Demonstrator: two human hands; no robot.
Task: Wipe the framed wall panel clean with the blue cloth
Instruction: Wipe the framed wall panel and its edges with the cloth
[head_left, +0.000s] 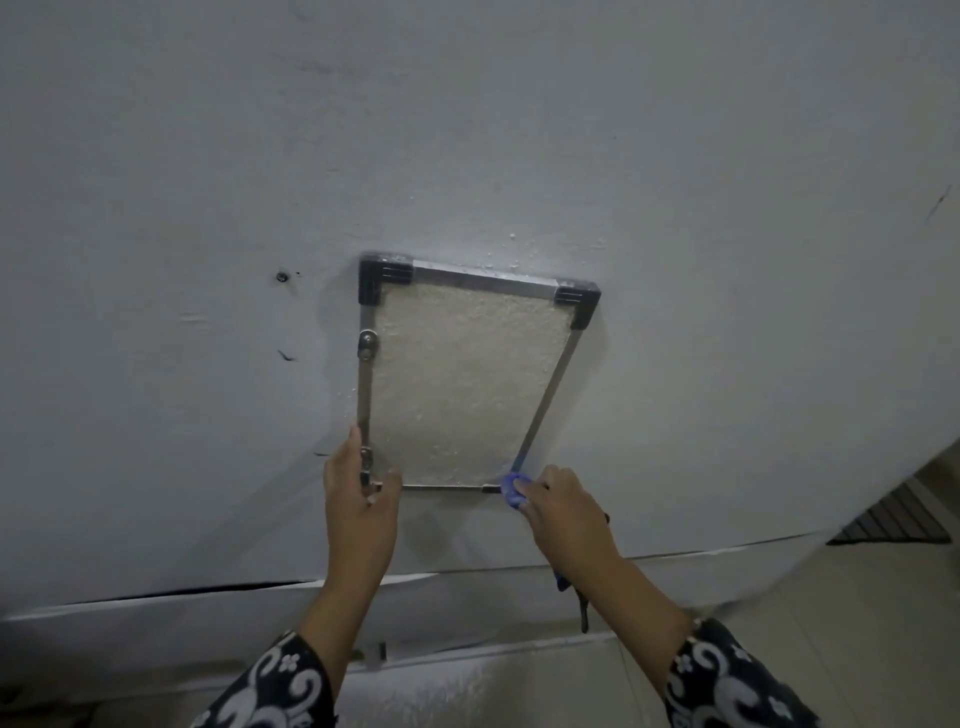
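Pressing too hard at the corner could make the bunched blue cloth (513, 490) slip off the thin metal rim and smear the wall (208, 182), so keep your right hand (563, 506), fingers curled tight around that soft wad, riding the lower right corner of the framed wall panel (462, 384). Your left hand (358, 499) pinches the lower left edge by the hinge (368, 345), which could pivot. From the head view, the rectangular panel reads pebbled and cream, with smooth rails and ribbed black plastic corner caps (384, 278).

I see a blue cloth (514, 491), a cream, speckled panel (462, 384) in a silver metal frame (483, 283) with black corner caps (384, 278), a pale grey wall (467, 130), and sleeves (275, 686) black with white swirls and flowers.
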